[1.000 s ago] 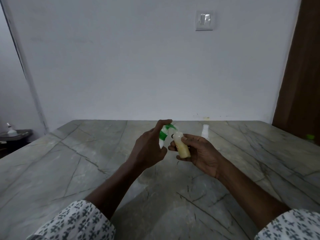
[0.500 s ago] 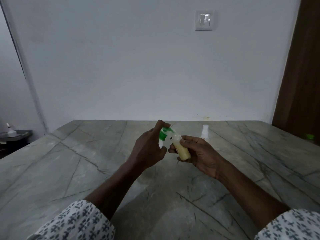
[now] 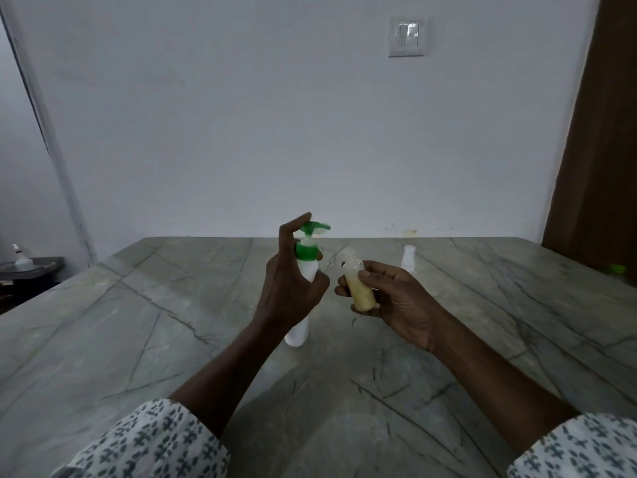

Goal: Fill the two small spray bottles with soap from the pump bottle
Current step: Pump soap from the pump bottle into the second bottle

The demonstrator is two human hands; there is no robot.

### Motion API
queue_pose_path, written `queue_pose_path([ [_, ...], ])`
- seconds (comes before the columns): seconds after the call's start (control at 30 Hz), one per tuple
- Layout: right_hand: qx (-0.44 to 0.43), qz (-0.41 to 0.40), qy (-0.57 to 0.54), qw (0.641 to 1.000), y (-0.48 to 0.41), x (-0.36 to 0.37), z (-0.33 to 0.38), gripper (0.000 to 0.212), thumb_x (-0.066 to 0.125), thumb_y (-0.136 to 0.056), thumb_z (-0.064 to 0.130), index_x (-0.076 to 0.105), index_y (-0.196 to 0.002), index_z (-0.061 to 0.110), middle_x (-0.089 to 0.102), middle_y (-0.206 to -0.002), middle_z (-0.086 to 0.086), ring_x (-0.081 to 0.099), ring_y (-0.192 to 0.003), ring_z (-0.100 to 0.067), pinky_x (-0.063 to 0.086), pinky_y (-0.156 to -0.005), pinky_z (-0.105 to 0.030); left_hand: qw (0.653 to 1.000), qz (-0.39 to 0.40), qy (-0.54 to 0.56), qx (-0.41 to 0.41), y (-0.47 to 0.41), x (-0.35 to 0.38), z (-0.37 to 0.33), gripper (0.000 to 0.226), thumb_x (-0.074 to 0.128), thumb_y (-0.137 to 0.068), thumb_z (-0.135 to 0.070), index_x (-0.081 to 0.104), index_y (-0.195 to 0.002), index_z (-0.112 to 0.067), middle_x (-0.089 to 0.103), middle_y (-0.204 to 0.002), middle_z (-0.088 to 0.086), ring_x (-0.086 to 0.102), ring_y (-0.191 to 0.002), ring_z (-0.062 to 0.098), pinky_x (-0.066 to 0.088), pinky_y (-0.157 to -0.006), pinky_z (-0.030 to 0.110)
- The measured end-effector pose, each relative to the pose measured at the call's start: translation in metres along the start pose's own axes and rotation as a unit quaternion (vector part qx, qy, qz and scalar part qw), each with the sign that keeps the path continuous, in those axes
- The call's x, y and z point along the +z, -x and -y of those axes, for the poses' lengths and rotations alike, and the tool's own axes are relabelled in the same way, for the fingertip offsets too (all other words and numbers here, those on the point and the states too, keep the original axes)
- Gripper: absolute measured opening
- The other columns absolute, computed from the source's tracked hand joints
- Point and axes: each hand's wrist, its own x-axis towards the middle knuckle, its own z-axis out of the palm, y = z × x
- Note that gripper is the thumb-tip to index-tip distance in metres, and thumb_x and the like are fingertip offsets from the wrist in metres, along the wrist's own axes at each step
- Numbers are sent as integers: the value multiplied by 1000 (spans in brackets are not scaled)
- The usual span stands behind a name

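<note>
A white pump bottle (image 3: 306,267) with a green pump head stands on the marble table (image 3: 138,322). My left hand (image 3: 287,291) wraps around its body, with the index finger raised beside the pump head. My right hand (image 3: 396,301) holds a small clear spray bottle (image 3: 360,288), uncapped and mostly full of yellowish soap, tilted with its mouth toward the pump nozzle but a short gap away. A second small white bottle (image 3: 408,258) stands farther back on the table, right of centre.
A wall (image 3: 310,132) with a light switch (image 3: 406,36) closes off the table's far edge. A brown door (image 3: 599,150) is at the right, with a green object (image 3: 615,269) near it. A dark side stand with a white item (image 3: 20,260) sits at far left.
The pump head has risen up from its pressed position and my left index finger has lifted. My right hand has drawn the small bottle away from the nozzle, to the right.
</note>
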Motion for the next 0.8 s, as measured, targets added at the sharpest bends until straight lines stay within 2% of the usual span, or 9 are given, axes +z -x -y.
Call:
queue_pose_path([
  [0.07, -2, -3, 7, 1000, 0, -1, 0, 25, 54, -95, 13, 64, -117, 8, 71, -114, -17, 69, -106, -28, 52, -78, -36, 999, -25, 0, -23, -2, -3, 4, 86, 71, -72, 4, 29, -143, -20, 66, -97, 1, 63, -81, 8, 47, -70, 5],
  [0.17, 0, -9, 10, 1000, -1, -1, -2, 26, 55, -95, 13, 64, -119, 7, 70, -117, -19, 66, -110, -31, 51, -79, -36, 999, -38, -10, -28, -2, -6, 11, 87, 70, -73, 6, 28, -145, -18, 65, -95, 4, 62, -76, 9, 47, -69, 4],
  [0.4, 3, 16, 20, 1000, -1, -4, -2, 35, 59, -87, 24, 63, -119, 9, 70, -119, -14, 65, -112, -30, 52, -89, -43, 998, -44, -25, -26, -2, -5, 27, 90, 72, -74, 5, 23, -148, -12, 62, -100, 4, 60, -81, 7, 43, -73, -1],
  [0.57, 2, 37, -1, 999, -1, -8, -2, 31, 49, -98, 15, 58, -126, 5, 68, -124, -16, 64, -116, -31, 51, -95, -48, 999, -43, -23, -19, 0, -5, 33, 91, 73, -76, 2, 21, -150, -10, 63, -103, 6, 62, -83, 9, 44, -75, 0],
  [0.7, 3, 42, -3, 999, -1, -9, -2, 35, 53, -92, 18, 59, -124, 6, 68, -123, -17, 65, -116, -31, 52, -95, -48, 998, -50, -23, -22, 0, -4, 38, 94, 76, -77, -3, 18, -151, -13, 61, -112, 12, 60, -89, 11, 43, -79, 1],
  [0.8, -7, 20, 47, 999, -3, -9, -6, 29, 55, -93, 13, 60, -121, 8, 71, -117, -14, 67, -112, -30, 54, -93, -45, 998, -50, -19, -31, 1, -4, 41, 99, 80, -77, -13, 16, -152, -15, 59, -122, 14, 59, -97, 16, 42, -83, 1],
])
